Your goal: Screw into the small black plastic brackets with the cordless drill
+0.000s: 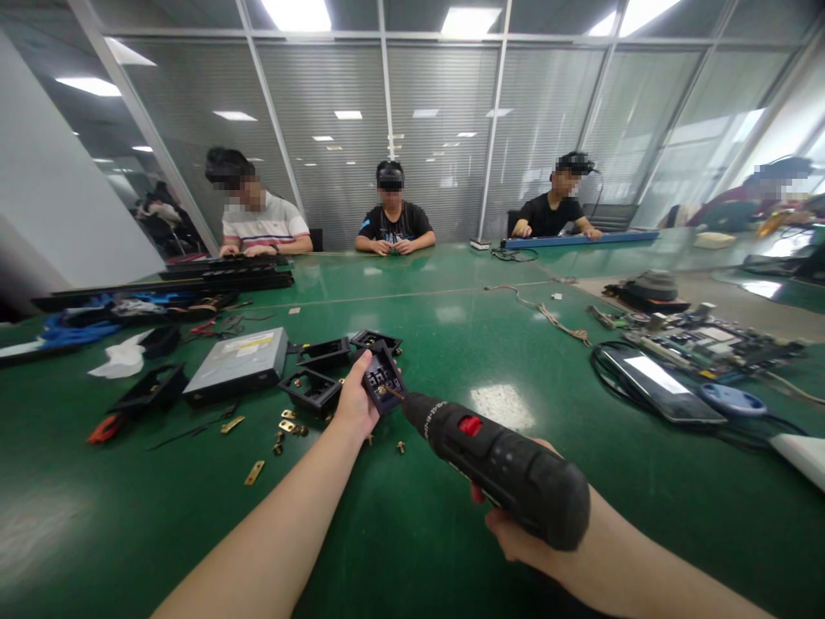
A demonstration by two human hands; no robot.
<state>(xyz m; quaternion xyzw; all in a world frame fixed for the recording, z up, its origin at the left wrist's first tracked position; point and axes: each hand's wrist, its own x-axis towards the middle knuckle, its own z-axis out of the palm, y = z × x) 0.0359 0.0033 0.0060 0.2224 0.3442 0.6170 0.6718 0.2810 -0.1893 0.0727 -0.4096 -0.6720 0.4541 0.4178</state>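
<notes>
My left hand (358, 399) is closed around a small black plastic housing (380, 371), tilted so its open inside faces me. Brass-coloured metal shows inside it. In my right hand (522, 529) is a black cordless drill (496, 464) with a red switch on top; its body hides part of the fingers. The drill's bit points left and reaches into the housing; whether it sits in a screw I cannot tell. Similar black housings (310, 389) lie just left of my left hand. Brass plates (254, 472) and small screws (400, 447) are scattered nearer to me.
A grey disc drive (238, 361) lies left, near an orange-handled tool (104, 430) and blue cables (77, 329). To the right are a phone-like device (657, 383), a blue mouse-shaped object (733, 400) and circuit boards (702, 340). Several people sit across the green table (438, 292).
</notes>
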